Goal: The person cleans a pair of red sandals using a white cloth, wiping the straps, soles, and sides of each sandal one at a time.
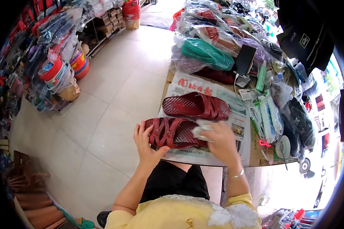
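Observation:
Two dark red plastic sandals lie on a sheet of newspaper (237, 152) at the table's near side. My left hand (147, 147) grips the toe end of the nearer sandal (179, 133), fingers over its straps and thumb along the near edge. In my right hand (219, 141) is a crumpled white cloth (201, 129), pressed at the heel end of the same sandal. Just behind it rests the farther sandal (187, 105), its straps to the right, touched by neither hand.
Plastic-wrapped shoes (208, 53) pile up at the table's back. A phone (245, 59) with a white cable, a green tube (261, 76) and a tape roll (283, 147) sit to the right. Stacked buckets (51, 70) stand on the tiled floor at left.

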`<state>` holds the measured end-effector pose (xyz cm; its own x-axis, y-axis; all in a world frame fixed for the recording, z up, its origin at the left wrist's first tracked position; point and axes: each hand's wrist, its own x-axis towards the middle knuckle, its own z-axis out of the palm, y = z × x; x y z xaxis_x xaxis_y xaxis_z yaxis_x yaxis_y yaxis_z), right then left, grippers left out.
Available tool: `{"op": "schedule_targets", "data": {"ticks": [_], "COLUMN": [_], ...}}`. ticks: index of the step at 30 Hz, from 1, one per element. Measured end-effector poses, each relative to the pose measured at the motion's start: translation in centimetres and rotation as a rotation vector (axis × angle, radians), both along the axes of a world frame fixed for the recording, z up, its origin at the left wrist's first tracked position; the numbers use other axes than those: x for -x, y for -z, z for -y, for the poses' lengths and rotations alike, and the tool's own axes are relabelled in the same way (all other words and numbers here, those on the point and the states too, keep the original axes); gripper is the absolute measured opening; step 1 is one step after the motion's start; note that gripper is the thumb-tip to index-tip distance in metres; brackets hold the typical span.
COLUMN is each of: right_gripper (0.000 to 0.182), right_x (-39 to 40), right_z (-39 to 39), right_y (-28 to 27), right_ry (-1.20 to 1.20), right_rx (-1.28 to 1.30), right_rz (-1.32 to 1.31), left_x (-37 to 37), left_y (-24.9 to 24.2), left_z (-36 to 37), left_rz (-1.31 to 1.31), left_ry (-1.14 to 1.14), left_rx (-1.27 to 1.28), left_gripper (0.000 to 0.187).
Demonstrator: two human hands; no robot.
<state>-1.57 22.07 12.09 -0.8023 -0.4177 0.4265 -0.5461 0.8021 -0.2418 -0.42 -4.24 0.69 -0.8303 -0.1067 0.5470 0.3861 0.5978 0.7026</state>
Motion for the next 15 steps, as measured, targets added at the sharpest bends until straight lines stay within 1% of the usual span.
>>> {"op": "schedule_targets", "data": {"ticks": [1,3,5,6,7,8,9,11,12,14,15], "right_gripper": [0.026,0.023,0.024,0.024,0.027,0.027,0.030,0.035,0.035,0.038,0.036], "right_x": [0.3,0.7,0.6,0.4,0.2,-0.3,-0.9,-2.0,-2.5,-3.2,-3.4], "right_z": [1.5,4.2,4.3,4.3,3.4,2.3,1.1,-0.7,-1.7,-3.6,-4.1], "right_y": [0.2,0.3,0.2,0.2,-0.1,0.0,0.1,-0.4,-0.4,-0.3,-0.2], "right_ry": [0.000,-0.027,-0.036,-0.034,-0.063,-0.060,-0.023,0.045,0.050,0.183,0.199], "right_rx": [0.008,-0.057,-0.034,-0.019,0.038,0.046,0.063,0.106,0.108,0.143,0.152], "right_rz": [-0.004,-0.075,-0.078,-0.074,-0.025,-0.031,0.009,0.059,0.051,0.142,0.086], "left_x": [0.0,-0.1,-0.2,-0.2,-0.1,0.0,0.0,-0.1,-0.4,-1.4,-1.6], "left_y": [-0.1,-0.4,-0.4,-0.2,0.1,0.1,-0.1,-0.7,-1.3,-3.6,-4.3], "left_z": [0.0,-0.2,-0.3,-0.1,0.1,0.2,0.3,0.5,0.4,-0.1,-0.4], "left_rz": [0.012,0.016,0.022,0.019,0.015,0.010,0.003,0.061,0.054,0.091,0.089], "left_ry": [-0.002,-0.010,-0.018,-0.021,-0.010,0.003,0.008,0.023,0.029,0.025,0.028], "left_rx": [-0.019,-0.029,-0.095,-0.085,-0.080,-0.077,-0.072,-0.065,-0.062,-0.088,-0.090], "left_gripper": [0.097,0.096,0.090,0.090,0.085,0.080,0.080,0.072,0.072,0.065,0.065]}}
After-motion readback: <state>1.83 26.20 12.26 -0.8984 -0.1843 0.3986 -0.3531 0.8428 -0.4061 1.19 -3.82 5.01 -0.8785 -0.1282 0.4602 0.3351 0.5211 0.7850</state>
